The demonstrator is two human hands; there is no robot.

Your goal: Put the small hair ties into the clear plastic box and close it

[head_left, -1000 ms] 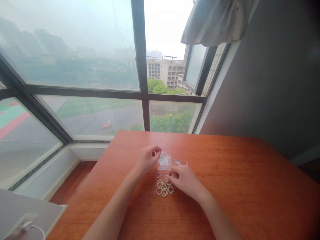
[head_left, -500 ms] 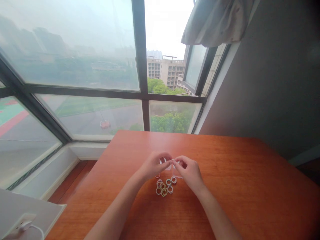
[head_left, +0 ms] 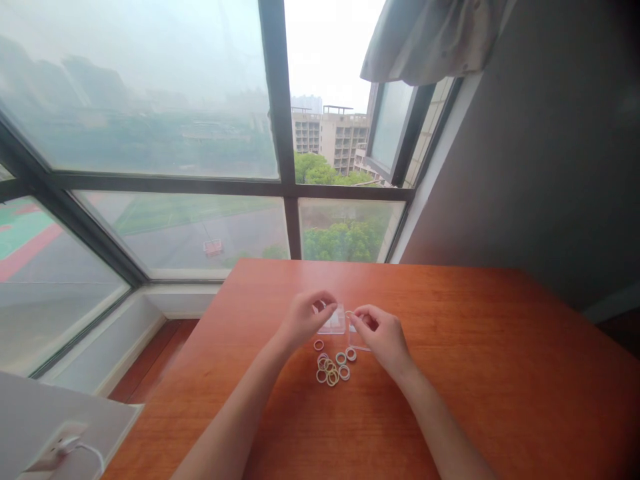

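My right hand [head_left: 380, 331] pinches a small pale hair tie [head_left: 349, 313] between thumb and forefinger, above a clear plastic lid or tray [head_left: 359, 341]. My left hand [head_left: 311, 316] is apart from it on the left, thumb tip and fingertips close together; anything between them is too small to make out. Behind its fingers stands a clear plastic box [head_left: 338, 328] with something whitish inside. Closer to me, several hair ties [head_left: 329, 371] in yellow, white and pink lie bunched on the wood. One pink hair tie [head_left: 319, 345] rests apart, below my left hand.
The brown wooden table [head_left: 480, 373] reaches up to large dark-framed windows [head_left: 220, 185]. A grey curtain [head_left: 425, 43] hangs at the upper right beside a dark wall [head_left: 540, 160]. At the lower left a white plug [head_left: 67, 445] sits in a wall socket.
My hands, together at the fingertips before, have separated. The left has drawn back up and left; the hair tie stays in the right. More of the clear box shows between them.
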